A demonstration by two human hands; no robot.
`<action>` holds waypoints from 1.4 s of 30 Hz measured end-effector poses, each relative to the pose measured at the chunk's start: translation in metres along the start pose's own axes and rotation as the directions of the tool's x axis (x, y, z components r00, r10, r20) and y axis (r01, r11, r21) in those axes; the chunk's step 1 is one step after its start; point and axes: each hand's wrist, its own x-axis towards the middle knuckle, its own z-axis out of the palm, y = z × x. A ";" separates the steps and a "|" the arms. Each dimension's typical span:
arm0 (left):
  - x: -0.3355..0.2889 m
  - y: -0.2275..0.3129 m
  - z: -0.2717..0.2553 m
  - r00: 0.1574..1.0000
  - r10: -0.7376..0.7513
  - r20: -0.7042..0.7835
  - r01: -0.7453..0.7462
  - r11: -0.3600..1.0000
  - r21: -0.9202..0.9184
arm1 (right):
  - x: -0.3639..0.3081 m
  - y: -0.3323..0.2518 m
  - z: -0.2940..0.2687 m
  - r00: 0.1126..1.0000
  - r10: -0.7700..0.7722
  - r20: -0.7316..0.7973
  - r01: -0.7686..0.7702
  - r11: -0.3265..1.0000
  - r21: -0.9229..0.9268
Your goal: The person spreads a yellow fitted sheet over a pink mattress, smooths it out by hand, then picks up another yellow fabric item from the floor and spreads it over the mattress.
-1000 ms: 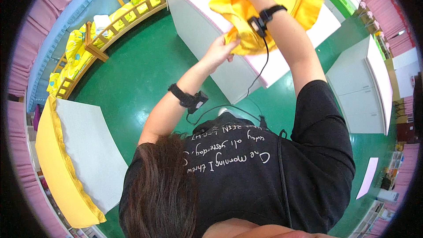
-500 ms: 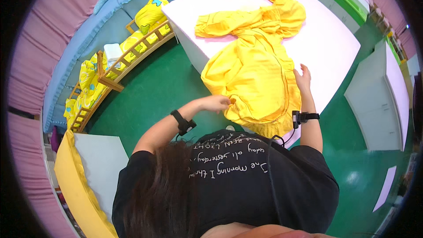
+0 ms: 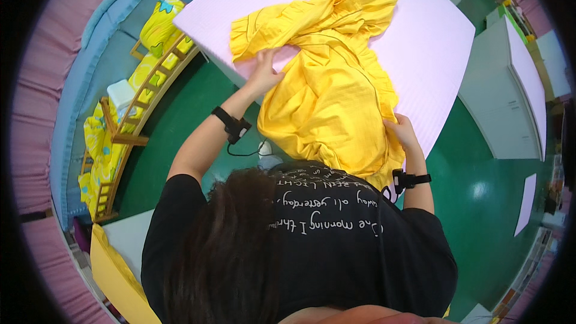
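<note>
Table [image 3: 435,54] bare right and upper left of the cloth [image 3: 336,96], room to pass there; cloth flanked by left hand [image 3: 263,76] and right hand [image 3: 404,132], near side blocked by torso [image 3: 336,258]

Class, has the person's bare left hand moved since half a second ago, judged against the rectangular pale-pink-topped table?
Yes: the bare left hand has moved forward, toward the leftmost corner of the pale-pink-topped table.
</note>
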 end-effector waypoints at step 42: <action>0.098 -0.080 -0.139 0.729 0.182 0.660 0.304 0.778 -0.550 | 0.030 -0.254 0.274 0.899 -0.140 0.415 0.239 0.951 -0.197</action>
